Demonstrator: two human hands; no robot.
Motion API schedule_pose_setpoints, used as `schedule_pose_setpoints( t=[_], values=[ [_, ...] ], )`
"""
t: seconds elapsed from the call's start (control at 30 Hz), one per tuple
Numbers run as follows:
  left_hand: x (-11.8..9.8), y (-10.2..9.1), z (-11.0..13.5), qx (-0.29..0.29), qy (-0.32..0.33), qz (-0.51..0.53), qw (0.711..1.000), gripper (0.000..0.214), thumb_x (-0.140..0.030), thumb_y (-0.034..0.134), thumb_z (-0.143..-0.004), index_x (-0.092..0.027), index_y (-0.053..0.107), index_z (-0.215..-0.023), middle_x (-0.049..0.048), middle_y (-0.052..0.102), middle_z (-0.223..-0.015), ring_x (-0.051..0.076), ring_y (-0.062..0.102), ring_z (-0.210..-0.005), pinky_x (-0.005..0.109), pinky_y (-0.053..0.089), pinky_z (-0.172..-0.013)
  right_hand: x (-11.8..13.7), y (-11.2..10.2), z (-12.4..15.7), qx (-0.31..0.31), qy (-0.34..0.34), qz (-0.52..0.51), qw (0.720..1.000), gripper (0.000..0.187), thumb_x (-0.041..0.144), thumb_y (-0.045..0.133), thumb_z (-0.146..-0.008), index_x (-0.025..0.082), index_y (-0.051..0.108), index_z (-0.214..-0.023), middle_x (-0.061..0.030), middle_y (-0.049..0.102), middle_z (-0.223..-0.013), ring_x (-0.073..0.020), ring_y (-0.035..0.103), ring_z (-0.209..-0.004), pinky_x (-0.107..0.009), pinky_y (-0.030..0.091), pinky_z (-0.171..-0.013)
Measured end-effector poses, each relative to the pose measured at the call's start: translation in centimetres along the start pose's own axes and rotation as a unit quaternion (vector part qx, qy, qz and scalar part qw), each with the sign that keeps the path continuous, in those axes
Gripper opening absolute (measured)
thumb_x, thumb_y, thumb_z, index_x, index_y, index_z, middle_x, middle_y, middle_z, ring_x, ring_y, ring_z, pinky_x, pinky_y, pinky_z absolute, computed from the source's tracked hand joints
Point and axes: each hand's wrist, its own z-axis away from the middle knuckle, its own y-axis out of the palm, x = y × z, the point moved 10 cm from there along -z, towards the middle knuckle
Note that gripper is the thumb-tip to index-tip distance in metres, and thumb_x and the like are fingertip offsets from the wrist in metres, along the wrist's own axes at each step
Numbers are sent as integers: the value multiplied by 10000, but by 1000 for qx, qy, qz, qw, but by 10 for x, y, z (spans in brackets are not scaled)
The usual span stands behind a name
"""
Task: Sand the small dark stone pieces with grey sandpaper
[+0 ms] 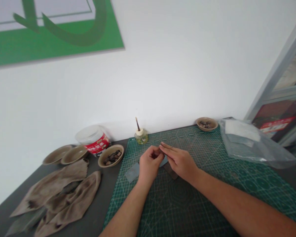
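Both hands meet over the far middle of a green cutting mat (212, 184). My left hand (148, 166) is closed in a pinch on something small that I cannot make out. My right hand (179, 160) has its fingers pressed together against the same small thing, fingertips touching the left hand's. A grey strip of sheet material (132, 172) lies flat on the mat under and to the left of the hands. A darker piece (172, 172) shows below the right hand.
A small glass bottle with a brush (141, 135) stands at the mat's far edge. Bowls of dark pieces sit at left (111, 156) and far right (207, 124). Two empty dishes (66, 154), a red-labelled tub (93, 141), stained cloths (61, 191) and a plastic bag (251, 144) surround them.
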Motion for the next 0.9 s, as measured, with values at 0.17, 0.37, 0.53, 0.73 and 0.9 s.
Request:
schedule_pose_setpoints(
  t=[0.17,0.37,0.53,0.73,0.9],
  values=[
    [4,5,1,7,-28,56,998,153,-267,655,-760,-171,571,-674,-37,557,-614,104,497,-571,210,390,-555,-5,-2,0,-10,16,5,1000,536,106,436,-898,275,453,-1407,-11,492,-1415,-185,538,-1242,-358,445,-1067],
    [0,1,2,-10,-24,75,997,163,-225,669,-735,-166,540,-654,-53,520,-588,89,463,-552,195,369,-533,2,-3,2,-21,-2,8,1000,524,94,426,-897,236,464,-1401,-29,503,-1407,-170,532,-1247,-339,442,-1070],
    [-1,2,3,-9,-23,93,995,167,-195,675,-718,-169,522,-656,-62,499,-574,82,442,-537,189,356,-518,5,-3,2,-28,-13,5,1000,536,98,439,-889,233,456,-1407,-26,503,-1408,-174,530,-1249,-333,441,-1071],
    [0,6,4,9,-19,132,991,170,-173,652,-741,-174,501,-662,-54,526,-599,88,475,-561,194,374,-542,1,-9,1,-54,22,-30,998,491,107,440,-895,229,513,-1365,-38,592,-1320,-173,582,-1190,-322,473,-1035],
    [-3,6,4,14,-12,141,990,142,-199,663,-759,-169,536,-702,-37,569,-646,96,511,-595,203,400,-569,3,-10,3,-53,29,-50,997,502,100,447,-888,236,509,-1367,-38,605,-1305,-177,609,-1151,-317,495,-998]
  ],
)
